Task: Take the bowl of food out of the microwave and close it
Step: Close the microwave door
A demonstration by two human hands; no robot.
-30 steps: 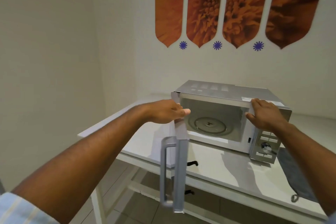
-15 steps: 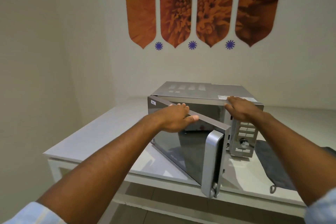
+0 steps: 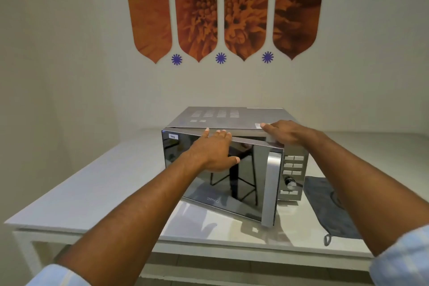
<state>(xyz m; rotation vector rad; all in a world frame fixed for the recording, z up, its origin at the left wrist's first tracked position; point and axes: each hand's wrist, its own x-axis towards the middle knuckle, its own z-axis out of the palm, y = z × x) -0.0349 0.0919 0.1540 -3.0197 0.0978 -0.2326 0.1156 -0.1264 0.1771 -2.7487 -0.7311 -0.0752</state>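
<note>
A silver microwave point(image 3: 234, 158) is seen at the centre of the frame, standing on a white table point(image 3: 97, 195). Its mirrored door point(image 3: 220, 176) is not yet shut: a narrow gap is left along the handle point(image 3: 270, 188) side, right of centre. The left hand point(image 3: 212, 152) is laid flat on the upper part of the door, fingers extended and close together over its top edge, thumb spread below. The right hand point(image 3: 282, 133) is rested on the top front corner of the casing, fingers held together and curved over the edge. Right of the door, the button panel and a dial point(image 3: 290, 183) are visible. A grey cloth point(image 3: 329, 206) is spread on the table at the lower right, partly covered by the right forearm. Orange flower panels point(image 3: 222, 7) are mounted on the wall at the top of the frame. The bowl of food cannot be found anywhere in view; the cavity is hidden behind the door, whose glass shows only reflections. A small label at the door's upper left is hard to read.
</note>
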